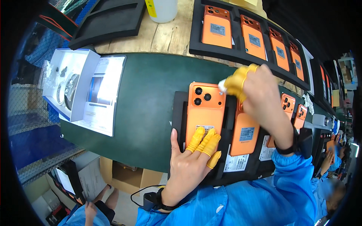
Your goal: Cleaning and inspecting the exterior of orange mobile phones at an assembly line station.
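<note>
Room edges lost in black fisheye rim, co-worker (325, 197) at 4 o'clock pretty blurry. Green table (147, 98) under black foam tray (180, 101). Left hand (189, 162) fanned out flat, orange phone (206, 113) at its 12 o'clock, fingers (195, 140) half covering the label (202, 127). Right hand (255, 87) at phone's 2 o'clock, pinched on tiny white thing (222, 86), mostly hidden, no clue what.

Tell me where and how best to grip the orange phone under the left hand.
Probably by both long edges of the phone, just below its camera block, coming from above: it lies camera side up, the left hand covers its lower end, and a dark gap along its right edge seems to leave room.
</note>
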{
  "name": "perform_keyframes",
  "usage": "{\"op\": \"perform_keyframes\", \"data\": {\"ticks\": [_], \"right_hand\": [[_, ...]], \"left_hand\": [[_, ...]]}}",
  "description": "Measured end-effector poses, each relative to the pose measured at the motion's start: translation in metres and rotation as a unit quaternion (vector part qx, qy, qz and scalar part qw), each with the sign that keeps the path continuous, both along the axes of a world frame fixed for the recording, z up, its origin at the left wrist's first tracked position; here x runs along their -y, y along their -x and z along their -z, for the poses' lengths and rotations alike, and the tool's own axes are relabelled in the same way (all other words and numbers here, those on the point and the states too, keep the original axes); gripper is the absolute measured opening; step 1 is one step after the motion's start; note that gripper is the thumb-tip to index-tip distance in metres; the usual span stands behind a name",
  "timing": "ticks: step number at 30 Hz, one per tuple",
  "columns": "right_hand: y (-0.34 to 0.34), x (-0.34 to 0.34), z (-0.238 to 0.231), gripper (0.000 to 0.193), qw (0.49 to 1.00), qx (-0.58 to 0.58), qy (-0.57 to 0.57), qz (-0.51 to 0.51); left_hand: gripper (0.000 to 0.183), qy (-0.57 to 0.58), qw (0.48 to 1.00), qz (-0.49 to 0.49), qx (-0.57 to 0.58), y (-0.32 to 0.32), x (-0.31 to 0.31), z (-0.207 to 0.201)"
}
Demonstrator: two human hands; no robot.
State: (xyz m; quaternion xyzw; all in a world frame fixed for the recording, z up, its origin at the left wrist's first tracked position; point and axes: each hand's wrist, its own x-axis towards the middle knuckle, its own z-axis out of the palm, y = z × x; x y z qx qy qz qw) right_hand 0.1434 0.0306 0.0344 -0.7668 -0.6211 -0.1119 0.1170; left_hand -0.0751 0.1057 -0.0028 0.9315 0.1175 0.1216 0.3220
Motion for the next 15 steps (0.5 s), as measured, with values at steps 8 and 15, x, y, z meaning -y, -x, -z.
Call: {"op": "perform_keyframes", "data": {"ticks": [8, 15], "right_hand": [[-0.016, -0.009, 0.010, 0.023, 0.994, -0.057, -0.074, 0.052], [0.014, -0.030, 0.024, 0.027, 0.970, -0.195, -0.140, -0.021]], "left_hand": [[0.038, -0.029, 0.999, -0.014, 0.002, -0.001, 0.001, 0.006], [0.038, -0.038, 0.999, -0.008, 0.004, 0.001, 0.002, 0.005]]}}
